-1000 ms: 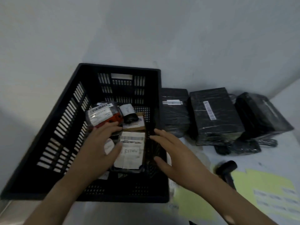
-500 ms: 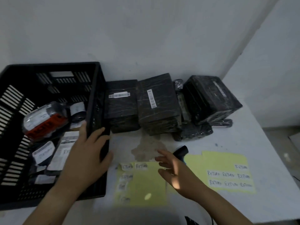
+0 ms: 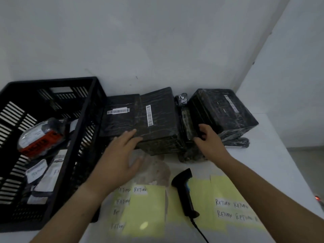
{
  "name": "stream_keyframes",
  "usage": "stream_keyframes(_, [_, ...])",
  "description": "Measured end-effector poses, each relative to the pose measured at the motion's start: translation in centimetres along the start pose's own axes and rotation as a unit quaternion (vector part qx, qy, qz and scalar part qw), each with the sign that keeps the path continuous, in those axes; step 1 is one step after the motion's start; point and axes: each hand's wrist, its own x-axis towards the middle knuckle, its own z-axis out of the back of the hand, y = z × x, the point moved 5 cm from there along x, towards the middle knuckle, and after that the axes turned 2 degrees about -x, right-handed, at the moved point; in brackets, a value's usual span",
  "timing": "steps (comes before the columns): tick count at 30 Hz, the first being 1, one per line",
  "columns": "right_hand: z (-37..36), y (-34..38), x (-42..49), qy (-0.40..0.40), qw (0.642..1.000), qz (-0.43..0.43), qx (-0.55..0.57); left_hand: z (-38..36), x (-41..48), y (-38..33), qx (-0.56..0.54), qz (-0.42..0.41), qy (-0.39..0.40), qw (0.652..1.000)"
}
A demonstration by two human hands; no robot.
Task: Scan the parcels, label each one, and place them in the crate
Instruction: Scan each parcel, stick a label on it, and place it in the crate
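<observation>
A black plastic crate [image 3: 52, 82] stands at the left and holds several labelled parcels, one with a red label [image 3: 41, 140]. Right of it lie black wrapped parcels with barcode stickers: a left one [image 3: 119, 120], a middle one [image 3: 157, 118] on top of a stack, and a bulky right one [image 3: 224, 111]. My left hand [image 3: 117, 155] rests with straight fingers on the middle parcel's front left corner. My right hand [image 3: 209, 139] touches the narrow upright parcel [image 3: 185, 120] in the gap right of that stack, and holds nothing. The black barcode scanner [image 3: 185, 190] lies on the table between my forearms.
Two yellow sheets carry white "RETURN" stickers, one in front of the stack [image 3: 145, 207], one at the right [image 3: 233, 207]. A flat black packet [image 3: 236, 142] lies under the right parcel. White walls close off the back and right; the table edge runs at the right.
The view swung right from the crate. My left hand left the crate wall and reached onto the middle parcel. My right hand moved from above the yellow sheet up to the stack's right side.
</observation>
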Motion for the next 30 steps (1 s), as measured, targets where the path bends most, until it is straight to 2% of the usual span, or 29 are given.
stream_keyframes(2, [-0.5, -0.4, 2.0, 0.011, 0.999, -0.027, -0.032, -2.1, 2.3, -1.3, -0.019, 0.004, 0.019, 1.000])
stream_keyframes(6, [-3.0, -1.9, 4.2, 0.027, 0.993, -0.025, -0.115, -5.6, 4.4, -1.5, 0.005, 0.041, 0.073, 0.996])
stream_keyframes(11, [-4.5, -3.4, 5.0, -0.006, 0.989, -0.027, -0.147, -6.3, 4.1, -1.0, 0.012, 0.030, 0.048, 0.998])
stream_keyframes(14, [-4.2, -3.0, 4.0, -0.022, 0.995, -0.024, -0.093, -6.6, 4.1, -0.7, 0.022, 0.025, 0.045, 0.998])
stream_keyframes(19, [-2.5, -2.5, -0.8, -0.017, 0.996, -0.056, 0.068, -6.7, 4.1, -0.9, 0.009, 0.036, 0.041, 0.998])
stream_keyframes(22, [-1.7, -2.7, -5.1, -0.009, 0.984, -0.079, 0.163, -6.1, 3.8, -2.3, -0.050, 0.050, 0.021, 0.997])
stream_keyframes(24, [-1.4, -2.9, -7.9, -0.004, 0.966, -0.105, 0.235, -5.6, 2.8, -4.3, -0.139, 0.071, 0.005, 0.988])
stream_keyframes(26, [-1.7, -3.2, -10.0, 0.019, 0.937, -0.138, 0.319, -5.5, 1.4, -6.8, -0.268, 0.108, 0.002, 0.957])
stream_keyframes(27, [-2.0, -3.6, -10.8, 0.034, 0.920, -0.158, 0.356, -5.6, 0.8, -8.0, -0.343, 0.138, 0.006, 0.929])
stream_keyframes(29, [-2.5, -3.6, -12.2, 0.078, 0.893, -0.202, 0.395, -6.4, -0.2, -9.5, -0.498, 0.225, 0.016, 0.838])
stream_keyframes(30, [-2.6, -3.6, -12.8, 0.100, 0.894, -0.217, 0.379, -6.9, -0.8, -9.7, -0.553, 0.271, 0.018, 0.788])
